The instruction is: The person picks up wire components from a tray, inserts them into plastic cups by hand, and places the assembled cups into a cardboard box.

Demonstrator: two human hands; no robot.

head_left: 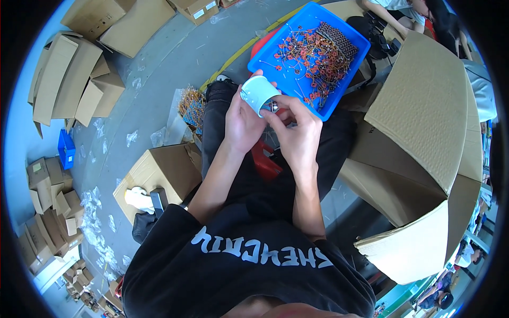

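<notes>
Pale-blue cup-shaped part [259, 93] is on the person's side of the blue tray [307, 17], near its left corner. Left hand [244, 124] is curled around the part. Right hand [299, 127], close by, pinches a small metallic piece [274, 106] at the part's open end; cannot tell whether they touch. Tray holds heaped orange-and-metal pieces [318, 59]. Right of tray: open cardboard box [424, 100].

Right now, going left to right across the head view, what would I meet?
Small blue plastic bin, crumpled white cloth, left hand, pale-blue hollow cylinder, right hand, large open brown cardboard box.
</notes>
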